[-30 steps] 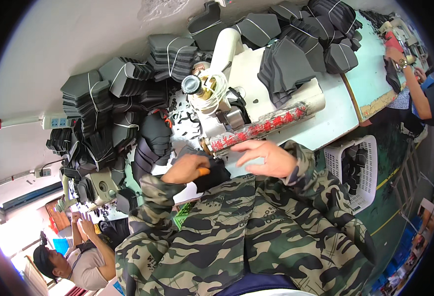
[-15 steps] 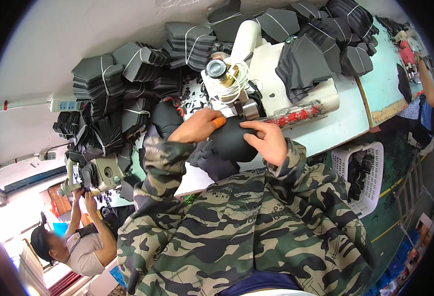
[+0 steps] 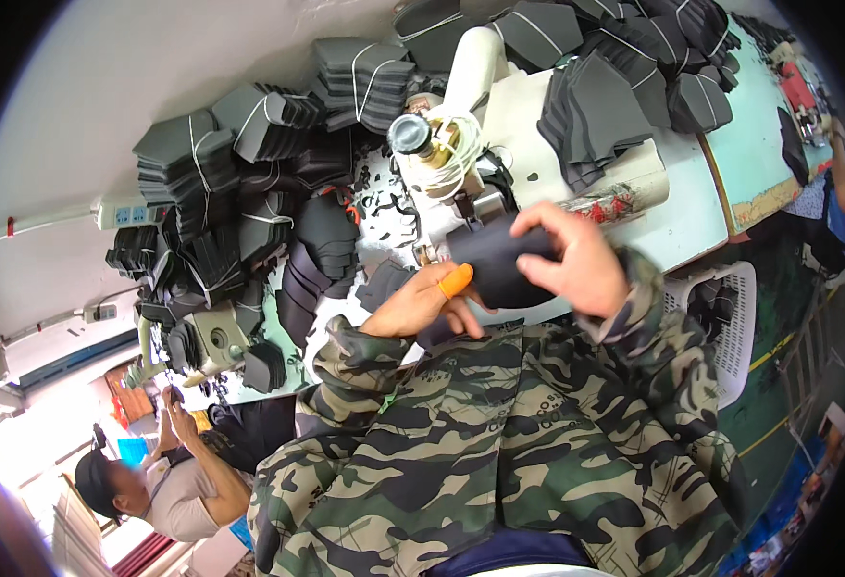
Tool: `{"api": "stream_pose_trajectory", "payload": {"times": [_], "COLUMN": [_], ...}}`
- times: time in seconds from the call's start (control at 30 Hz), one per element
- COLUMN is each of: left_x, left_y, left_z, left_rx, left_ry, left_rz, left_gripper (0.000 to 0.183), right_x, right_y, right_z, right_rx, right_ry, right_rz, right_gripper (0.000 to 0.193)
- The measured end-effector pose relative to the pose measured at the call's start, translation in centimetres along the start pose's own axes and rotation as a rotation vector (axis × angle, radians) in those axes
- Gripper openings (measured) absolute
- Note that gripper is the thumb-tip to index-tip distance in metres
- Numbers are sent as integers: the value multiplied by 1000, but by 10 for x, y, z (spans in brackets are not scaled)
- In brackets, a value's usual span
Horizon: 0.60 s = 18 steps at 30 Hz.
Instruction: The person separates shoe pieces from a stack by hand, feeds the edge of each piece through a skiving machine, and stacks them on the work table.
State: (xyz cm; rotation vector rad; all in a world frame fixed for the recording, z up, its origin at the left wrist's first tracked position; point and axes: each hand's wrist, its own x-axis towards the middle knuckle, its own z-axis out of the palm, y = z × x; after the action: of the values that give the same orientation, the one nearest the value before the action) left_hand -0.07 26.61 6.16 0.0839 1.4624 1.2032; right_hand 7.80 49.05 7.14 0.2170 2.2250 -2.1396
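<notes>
A curved black foam piece [image 3: 501, 267] is held between my hands, in front of the sewing machine [image 3: 475, 72]. My left hand [image 3: 422, 303] grips its left edge, an orange finger cover [image 3: 455, 280] pressing on the surface while other fingers lie below. On the right side, my right hand [image 3: 581, 262] has its fingers curled over the piece, the thumb laid against it. Part of the machine's working end is hidden behind the piece. Flat grey foam pieces [image 3: 384, 284] rest on the table by my left hand, next to a stack of dark curved pieces [image 3: 324, 236].
Tied bundles of grey foam sheets [image 3: 184, 154] line the wall, and loose sheets [image 3: 600, 115] lie right of the machine. Black scraps [image 3: 384, 207] litter the white table. A white basket [image 3: 738, 332] stands at the right. Another person [image 3: 187, 481] works at lower left.
Both hands have moved rightward and toward me, bringing the black foam piece away from the machine's working end. The piece has been turned, and the flat pieces on the table are more exposed.
</notes>
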Motion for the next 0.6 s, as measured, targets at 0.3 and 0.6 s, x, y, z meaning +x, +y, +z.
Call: {"api": "stream_pose_trajectory", "payload": {"times": [0.3, 0.6], "left_x": [16, 45], "left_y": [33, 59], "left_z": [-26, -22], "left_rx": [884, 1199], "left_ry": [284, 338], "left_rz": [120, 218], "left_gripper": [31, 30], "right_x": [-23, -24], "right_y": [26, 18], "right_z": [62, 54], "right_rx": [112, 202], "right_ry": [-162, -88], "right_rz": [264, 231], "right_gripper": [32, 44]}}
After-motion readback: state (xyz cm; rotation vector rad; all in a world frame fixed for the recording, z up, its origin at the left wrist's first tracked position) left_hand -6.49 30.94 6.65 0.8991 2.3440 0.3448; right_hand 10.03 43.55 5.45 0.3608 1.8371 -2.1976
